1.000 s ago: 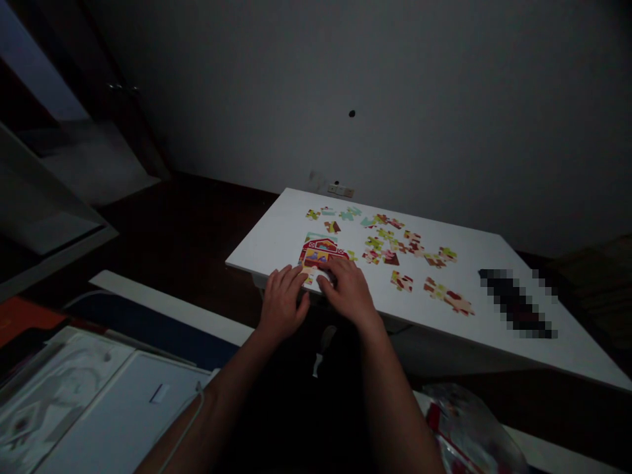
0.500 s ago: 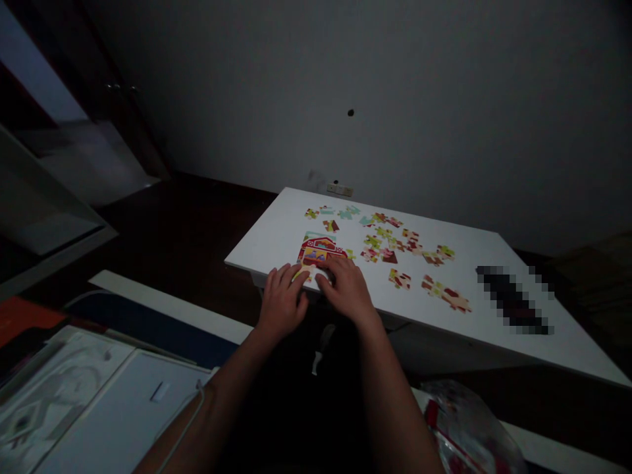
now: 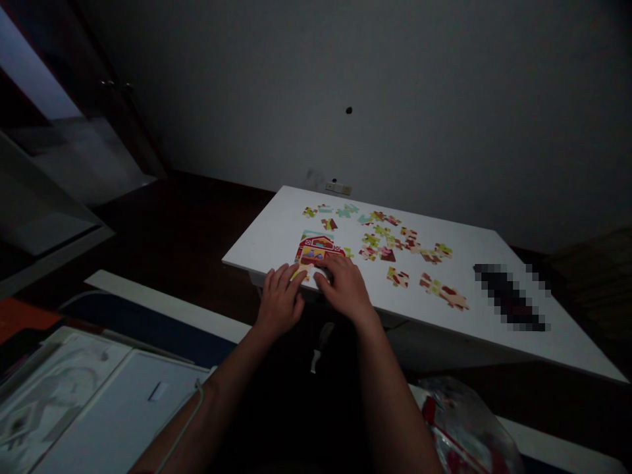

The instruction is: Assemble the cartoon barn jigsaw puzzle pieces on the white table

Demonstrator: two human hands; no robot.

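A partly joined jigsaw puzzle (image 3: 318,249) with a red barn picture lies near the front left edge of the white table (image 3: 257,240). My left hand (image 3: 281,299) rests at its lower left corner, fingers stretched and a little apart, the fingertips by a yellow piece. From the right, my right hand (image 3: 345,286) reaches over the lower right part with bent fingers and thumb around a jigsaw piece, mostly hidden under them. Loose jigsaw pieces (image 3: 382,232) are spread behind and to the right of the puzzle.
Joined pieces (image 3: 443,291) lie farther right, before a blurred dark object (image 3: 511,297). A grey wall (image 3: 419,131) with a socket (image 3: 338,189) stands behind the table. Below left is an open white box (image 3: 123,401); a clear plastic bag (image 3: 469,421) sits below right.
The view has shifted very slightly. Both hands stay at the lower edge of the puzzle, and the pieces lie as before.
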